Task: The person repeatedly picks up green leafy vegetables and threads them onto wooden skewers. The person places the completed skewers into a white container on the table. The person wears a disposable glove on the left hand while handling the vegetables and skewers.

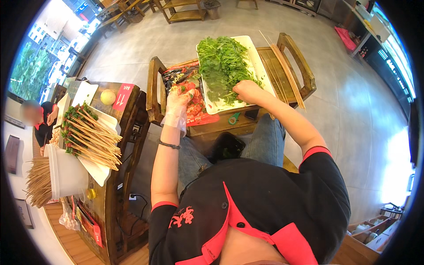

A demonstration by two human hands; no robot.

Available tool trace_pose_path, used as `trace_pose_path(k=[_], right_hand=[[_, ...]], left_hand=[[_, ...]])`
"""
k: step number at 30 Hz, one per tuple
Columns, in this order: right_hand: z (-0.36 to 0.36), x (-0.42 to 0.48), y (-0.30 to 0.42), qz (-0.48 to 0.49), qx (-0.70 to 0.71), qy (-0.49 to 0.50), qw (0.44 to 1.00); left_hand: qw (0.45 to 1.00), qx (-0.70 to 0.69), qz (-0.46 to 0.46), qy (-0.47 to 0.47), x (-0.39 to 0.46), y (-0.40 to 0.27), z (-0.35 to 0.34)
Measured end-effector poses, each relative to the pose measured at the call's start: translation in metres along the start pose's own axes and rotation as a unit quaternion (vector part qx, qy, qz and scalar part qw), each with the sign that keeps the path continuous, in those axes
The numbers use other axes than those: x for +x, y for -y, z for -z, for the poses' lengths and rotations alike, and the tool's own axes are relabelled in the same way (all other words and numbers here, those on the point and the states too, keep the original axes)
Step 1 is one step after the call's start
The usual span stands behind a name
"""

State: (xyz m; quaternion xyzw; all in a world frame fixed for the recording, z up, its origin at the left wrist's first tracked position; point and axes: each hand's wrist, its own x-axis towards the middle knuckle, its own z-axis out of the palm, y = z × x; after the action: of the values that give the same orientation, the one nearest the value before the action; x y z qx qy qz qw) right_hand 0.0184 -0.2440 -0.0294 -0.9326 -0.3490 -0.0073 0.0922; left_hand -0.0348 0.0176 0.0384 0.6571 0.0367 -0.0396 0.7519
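Note:
My left hand (179,99), in a clear plastic glove, is curled on red raw meat (197,107), with a bit of green showing by the thumb. The meat lies on a red and black plastic bag (205,119). Beside it, a white rectangular tray (256,63) holds a heap of leafy green cilantro (222,63). My bare right hand (249,91) has its fingers bent down into the leaves at the tray's near right side; its fingertips are partly hidden. Several thin wooden skewers (286,73) lie to the right of the tray, on the wooden stool-like stand (265,54).
A side table on the left bears a white tray (102,172) of skewers with greens (82,135), a white bucket of bare skewers (69,169), a round yellowish fruit (108,97) and a red number card (123,96). A green-handled tool (234,118) sits below the tray. Another person (44,116) is at far left.

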Motion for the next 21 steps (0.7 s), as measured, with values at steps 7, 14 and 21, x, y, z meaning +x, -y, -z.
trace_pose_path(k=[7,14,21], right_hand=[[0.019,-0.005,-0.008,-0.054,0.122,0.017,0.991],[0.037,-0.016,-0.024,-0.097,0.303,-0.072,0.945],[0.074,-0.023,-0.008,-0.096,0.340,-0.101,0.930]], left_hand=[[0.997,0.036,-0.061,-0.006,0.003,0.008,-0.031],[0.996,0.063,-0.064,0.015,0.020,0.030,-0.046],[0.988,-0.116,0.091,0.042,0.008,0.020,-0.075]])
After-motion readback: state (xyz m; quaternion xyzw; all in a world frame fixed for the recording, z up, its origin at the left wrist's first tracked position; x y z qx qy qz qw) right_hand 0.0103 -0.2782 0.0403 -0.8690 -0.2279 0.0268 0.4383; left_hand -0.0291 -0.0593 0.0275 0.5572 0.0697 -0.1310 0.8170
